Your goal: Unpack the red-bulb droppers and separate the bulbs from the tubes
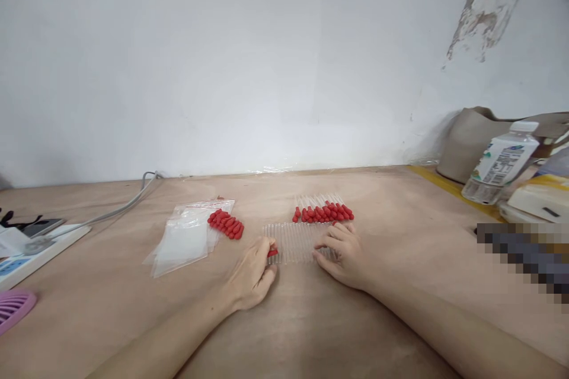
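Between my hands, a row of clear glass dropper tubes lies side by side on the table. My left hand is closed at the row's left end, with a red rubber bulb at its fingertips. At the right end, my right hand has its fingers curled onto the tubes, thumb close to the forefinger; its grip is partly hidden. Just behind lies a group of glass droppers with red bulbs fitted, bulbs toward me. Loose red bulbs are heaped to the left, partly over clear zip bags.
A power strip with a grey cable is at the left, above a purple slotted object. To the right stand a plastic bottle and a grey-brown bag-like container. A white wall closes off the back.
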The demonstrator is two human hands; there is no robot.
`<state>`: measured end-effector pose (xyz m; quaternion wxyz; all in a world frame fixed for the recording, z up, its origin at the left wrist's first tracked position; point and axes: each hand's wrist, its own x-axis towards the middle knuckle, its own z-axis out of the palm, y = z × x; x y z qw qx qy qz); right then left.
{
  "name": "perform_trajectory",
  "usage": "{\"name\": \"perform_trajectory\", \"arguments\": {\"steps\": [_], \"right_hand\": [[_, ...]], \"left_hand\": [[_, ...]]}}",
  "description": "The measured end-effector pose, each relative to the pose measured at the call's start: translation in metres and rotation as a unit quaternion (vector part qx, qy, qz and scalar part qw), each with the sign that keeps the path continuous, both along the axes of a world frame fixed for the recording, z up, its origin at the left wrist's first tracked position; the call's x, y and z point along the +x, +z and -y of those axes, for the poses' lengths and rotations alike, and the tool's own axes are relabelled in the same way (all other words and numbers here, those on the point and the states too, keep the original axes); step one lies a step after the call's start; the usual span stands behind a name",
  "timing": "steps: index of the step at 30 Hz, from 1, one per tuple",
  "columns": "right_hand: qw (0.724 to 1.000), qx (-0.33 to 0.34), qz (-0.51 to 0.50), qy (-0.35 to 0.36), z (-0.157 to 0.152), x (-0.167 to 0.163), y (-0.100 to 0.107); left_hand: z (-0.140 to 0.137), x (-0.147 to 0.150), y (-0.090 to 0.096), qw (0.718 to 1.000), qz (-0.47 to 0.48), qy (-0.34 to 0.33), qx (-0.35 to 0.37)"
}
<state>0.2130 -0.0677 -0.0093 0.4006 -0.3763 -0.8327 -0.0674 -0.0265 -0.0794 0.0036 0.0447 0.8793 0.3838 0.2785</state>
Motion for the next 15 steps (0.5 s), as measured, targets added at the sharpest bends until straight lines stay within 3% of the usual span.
{"name": "perform_trajectory", "arguments": {"steps": [4,9,12,15], "right_hand": [[0.997,-0.012,-0.020,0.073,0.008,-0.006,-0.002],[0.989,0.031,-0.041,0.136,0.010,-0.013,-0.011],[0.992,0.031,-0.029,0.117,0.008,-0.008,-0.012],[0.999,0.000,-0.032,0.034,0.003,0.008,-0.006]], "left_hand": [[0.005,0.022,0.000,0.999,-0.015,-0.032,-0.009],[0.005,0.049,-0.003,0.997,-0.017,-0.055,-0.054],[0.005,0.051,-0.005,0.996,0.013,-0.063,-0.062],[0.004,0.045,-0.003,0.997,0.056,-0.037,-0.039]]}}
